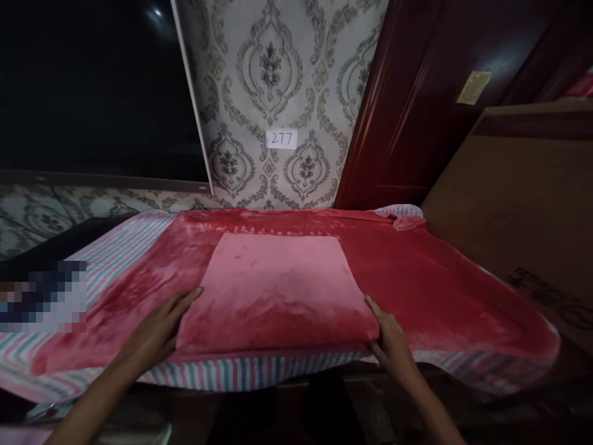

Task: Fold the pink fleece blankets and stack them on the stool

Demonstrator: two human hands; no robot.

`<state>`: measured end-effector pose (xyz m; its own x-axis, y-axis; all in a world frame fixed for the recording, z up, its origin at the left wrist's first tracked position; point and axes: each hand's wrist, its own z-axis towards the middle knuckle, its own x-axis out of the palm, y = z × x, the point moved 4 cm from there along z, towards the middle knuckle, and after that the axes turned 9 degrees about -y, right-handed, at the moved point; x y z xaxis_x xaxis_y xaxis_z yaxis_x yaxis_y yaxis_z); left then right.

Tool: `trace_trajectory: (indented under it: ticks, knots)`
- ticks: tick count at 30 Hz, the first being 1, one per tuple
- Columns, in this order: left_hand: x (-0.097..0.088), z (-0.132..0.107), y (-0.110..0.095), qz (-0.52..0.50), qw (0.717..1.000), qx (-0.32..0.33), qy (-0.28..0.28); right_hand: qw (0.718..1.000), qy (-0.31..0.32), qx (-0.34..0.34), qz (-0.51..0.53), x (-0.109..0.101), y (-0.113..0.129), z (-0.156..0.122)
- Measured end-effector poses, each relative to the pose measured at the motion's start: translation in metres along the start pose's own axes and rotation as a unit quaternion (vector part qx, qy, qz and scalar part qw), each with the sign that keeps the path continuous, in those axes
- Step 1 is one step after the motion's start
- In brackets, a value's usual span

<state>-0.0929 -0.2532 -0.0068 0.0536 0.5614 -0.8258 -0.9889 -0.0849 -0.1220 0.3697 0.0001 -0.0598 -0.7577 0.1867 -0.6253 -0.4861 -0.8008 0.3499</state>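
Observation:
A folded pink plush cloth [278, 290] lies in the middle, its front part a deeper red and its front edge rounded by the fold. My left hand [155, 327] grips its left side, fingers along the edge and thumb near the front corner. On the opposite side, my right hand [391, 337] holds the front right corner, fingers over the side and thumb low at the front. Beneath the cloth spreads a larger red plush blanket [417, 284]. A striped pink, white and blue sheet [222, 374] shows under the blanket along the front.
A large dark television screen [92, 93] stands at the back left. Behind is patterned wallpaper [273, 74] with a paper label [281, 139] reading 277. A dark red wooden panel [407, 93] and a big cardboard box [523, 185] border the right. A blurred patch covers the far left.

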Motion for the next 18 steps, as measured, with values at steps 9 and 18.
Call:
trace_trajectory:
  ticks: [9,18]
  knots:
    - [-0.002,0.001,-0.014,0.026,0.992,0.117,-0.031,0.998,-0.041,0.009,0.052,0.011,0.001,0.010]
    - [-0.018,0.021,-0.025,-0.109,0.985,0.095,-0.097,0.987,-0.106,-0.021,0.117,0.001,0.008,0.038]
